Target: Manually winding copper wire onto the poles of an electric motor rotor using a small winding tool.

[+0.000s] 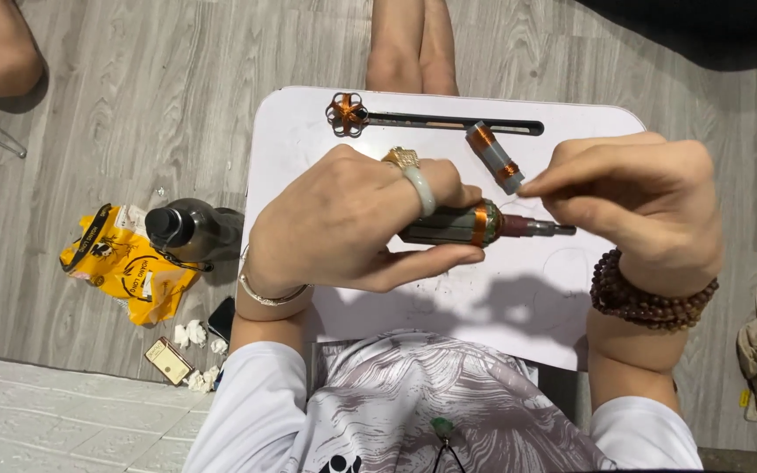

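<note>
My left hand (352, 223) grips a motor armature (466, 225), a grey cylinder with an orange copper band and a steel shaft pointing right. My right hand (637, 201) pinches a thin wire at the armature's copper end, fingertips closed near the shaft. Both hands hover over a small white table (501, 298). A second, smaller armature (494, 156) lies on the table just beyond my hands.
A dark slotted bar (453, 122) with an orange coil (346, 114) at its left end lies at the table's far edge. On the floor to the left are a dark bottle (190, 229), a yellow bag (120, 263) and paper scraps. Another person's legs (409, 44) are behind the table.
</note>
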